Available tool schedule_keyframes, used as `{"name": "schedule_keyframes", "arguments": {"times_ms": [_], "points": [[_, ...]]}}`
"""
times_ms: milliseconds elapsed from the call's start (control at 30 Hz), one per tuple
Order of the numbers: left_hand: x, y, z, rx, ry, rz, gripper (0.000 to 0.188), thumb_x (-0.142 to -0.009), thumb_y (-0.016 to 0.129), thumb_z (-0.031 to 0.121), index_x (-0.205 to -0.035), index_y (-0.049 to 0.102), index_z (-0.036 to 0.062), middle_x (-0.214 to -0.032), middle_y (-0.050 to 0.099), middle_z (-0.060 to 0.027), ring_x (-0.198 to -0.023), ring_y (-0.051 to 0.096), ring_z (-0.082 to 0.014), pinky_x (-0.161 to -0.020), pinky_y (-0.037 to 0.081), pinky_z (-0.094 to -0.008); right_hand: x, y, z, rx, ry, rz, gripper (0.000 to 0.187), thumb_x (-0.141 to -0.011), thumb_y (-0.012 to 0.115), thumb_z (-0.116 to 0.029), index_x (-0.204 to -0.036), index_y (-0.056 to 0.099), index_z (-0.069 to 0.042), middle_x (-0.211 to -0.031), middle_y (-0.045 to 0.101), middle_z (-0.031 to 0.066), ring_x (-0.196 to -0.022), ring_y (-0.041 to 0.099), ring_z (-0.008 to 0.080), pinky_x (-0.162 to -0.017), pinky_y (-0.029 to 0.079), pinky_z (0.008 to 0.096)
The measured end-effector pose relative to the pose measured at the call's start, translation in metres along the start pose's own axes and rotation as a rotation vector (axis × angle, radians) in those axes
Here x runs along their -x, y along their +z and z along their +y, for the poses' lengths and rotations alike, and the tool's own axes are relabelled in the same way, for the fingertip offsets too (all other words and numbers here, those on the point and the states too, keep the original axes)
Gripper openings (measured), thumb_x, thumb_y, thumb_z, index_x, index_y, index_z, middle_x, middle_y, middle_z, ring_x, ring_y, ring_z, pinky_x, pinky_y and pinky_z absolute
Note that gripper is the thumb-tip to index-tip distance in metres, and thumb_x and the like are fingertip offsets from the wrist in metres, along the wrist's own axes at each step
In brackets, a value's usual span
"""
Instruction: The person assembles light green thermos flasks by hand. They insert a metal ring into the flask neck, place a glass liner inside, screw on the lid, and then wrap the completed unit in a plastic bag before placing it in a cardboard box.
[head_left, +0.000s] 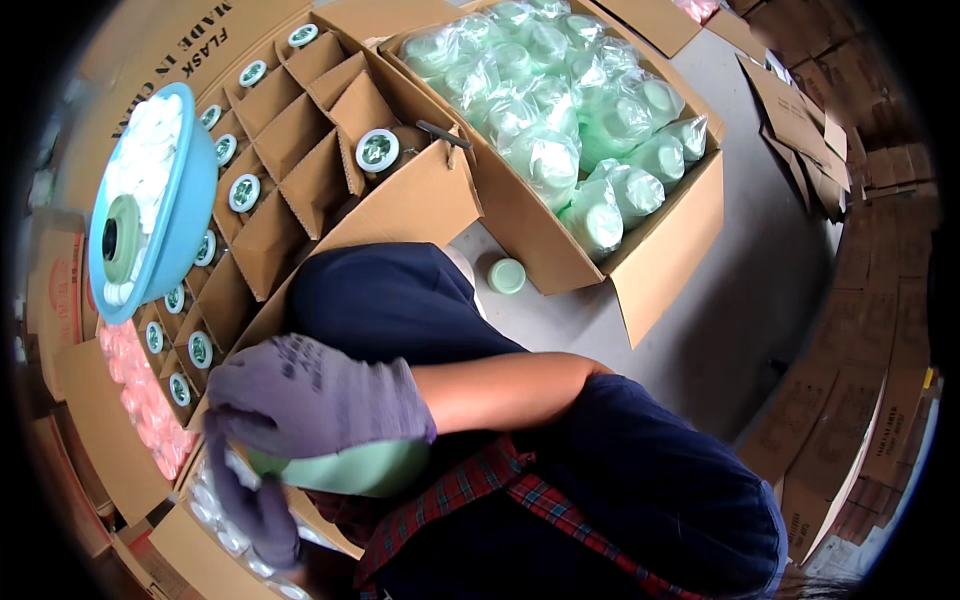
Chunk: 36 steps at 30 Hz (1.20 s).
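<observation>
My right hand (315, 400), in a purple-grey glove, reaches across my lap from the right and is closed over the top of a pale green flask (350, 470). My left hand (250, 505), gloved the same, is at the flask's left end with its fingers hanging down. Whether it grips the flask is hidden. Both hands are above my dark trousers and the plaid shirt hem.
A cardboard box with dividers (300, 150) holds several capped flasks. A blue basin (185, 215) of white lids sits on it. Another open box (660, 250) is full of bagged green flasks. A loose green lid (507, 275) lies on the floor. Pink items (140, 395) are at the left, flat cartons (850, 400) at the right.
</observation>
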<state>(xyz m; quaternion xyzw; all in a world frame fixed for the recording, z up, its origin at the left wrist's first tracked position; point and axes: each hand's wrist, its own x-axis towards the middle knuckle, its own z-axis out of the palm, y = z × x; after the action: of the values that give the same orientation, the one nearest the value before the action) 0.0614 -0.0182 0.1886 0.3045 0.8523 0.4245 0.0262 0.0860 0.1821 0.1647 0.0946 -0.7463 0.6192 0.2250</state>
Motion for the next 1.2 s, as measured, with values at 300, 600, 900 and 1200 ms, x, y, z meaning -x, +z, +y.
{"name": "schedule_keyframes", "arguments": {"times_ms": [300,600,900,1200], "points": [[-0.034,0.039,-0.022,0.047,0.11,-0.077,0.062,-0.089,0.05,0.057,-0.083,0.065,-0.0022,-0.077,0.069,-0.0147,-0.072,0.067,-0.0287,-0.09,0.049,-0.0494,0.241,-0.155,0.242,1.079,1.08,-0.181,0.074,-0.073,0.076,-0.028,-0.14,0.05,-0.015,-0.141,0.048,0.0179,-0.125,0.049,0.0432,-0.097,0.047,0.0552],[-0.046,0.016,-0.047,0.349,0.272,-0.186,0.067,-0.086,0.063,0.049,-0.124,0.063,-0.0061,-0.123,0.065,-0.0243,-0.116,0.062,-0.0398,-0.108,0.04,-0.0553,0.29,-0.155,0.323,1.078,1.069,-0.568,0.065,-0.087,0.06,-0.027,-0.147,0.043,-0.006,-0.139,0.051,0.025,-0.133,0.046,0.0417,-0.109,0.041,0.0462],[-0.185,-0.053,-0.111,-0.635,0.308,0.508,0.073,-0.076,0.081,0.032,-0.137,0.053,0.002,-0.133,0.057,-0.0222,-0.126,0.05,-0.0423,-0.11,0.035,-0.0505,0.005,-0.17,0.036,0.913,0.268,-0.016,0.09,-0.068,0.086,-0.032,-0.139,0.043,0.004,-0.124,0.059,0.0254,-0.114,0.06,0.0431,-0.098,0.049,0.0479],[-0.258,-0.073,-0.12,-0.646,0.122,0.395,0.066,-0.066,0.08,0.044,-0.123,0.066,0.0127,-0.116,0.065,-0.0107,-0.116,0.053,-0.031,-0.106,0.035,-0.0441,-0.246,-0.029,0.092,1.015,-0.43,0.174,0.073,-0.082,0.076,-0.044,-0.139,0.052,-0.005,-0.145,0.046,0.0254,-0.124,0.054,0.0402,-0.105,0.044,0.0484]]}}
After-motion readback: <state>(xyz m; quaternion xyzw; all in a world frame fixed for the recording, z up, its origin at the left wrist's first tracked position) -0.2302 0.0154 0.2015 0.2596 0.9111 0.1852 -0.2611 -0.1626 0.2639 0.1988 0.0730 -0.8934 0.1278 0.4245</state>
